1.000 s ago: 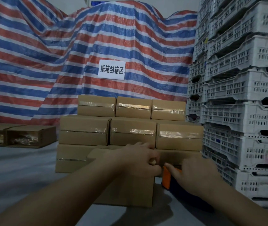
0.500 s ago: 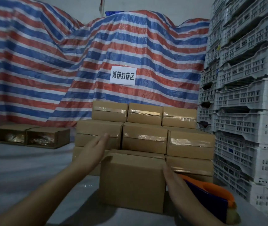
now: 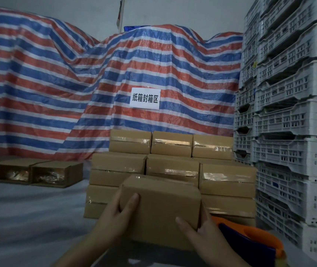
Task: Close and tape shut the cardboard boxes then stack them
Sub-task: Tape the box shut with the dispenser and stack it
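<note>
Big striped tarp (image 3: 57, 89) fills the back of the scene, red, blue and white, draped in folds, with a white paper sign (image 3: 145, 98) stuck on it carrying printed characters. On the right, a tall wall of white plastic crates (image 3: 292, 116) runs from floor level up out of view.

In front of the tarp sits the stack of taped boxes (image 3: 173, 164), three tiers stepping back, three across on the upper rows, shiny tape strips catching the light on their front faces. Off to the left, well apart from the stack, two open boxes (image 3: 38, 173) lie on their sides on the pale sheet-covered surface (image 3: 18, 212), something crinkly and clear showing inside (too dim to say what).

And here is the action: one closed cardboard box (image 3: 161, 207) is up in both hands, right in front of the stack's lower tiers and just left of the dispenser. The left hand (image 3: 115, 214) is grasping its left end, thumb laid across the near face, fingers wrapped round the far side out of sight. The right hand (image 3: 198, 234) clasps the lower right corner, thumb on the near face, palm along the right end. A glint of tape shows at the box's top edge.

Low right, just beside the right wrist, an orange and dark blue tape dispenser (image 3: 250, 243) rests on the surface, nobody touching it.
</note>
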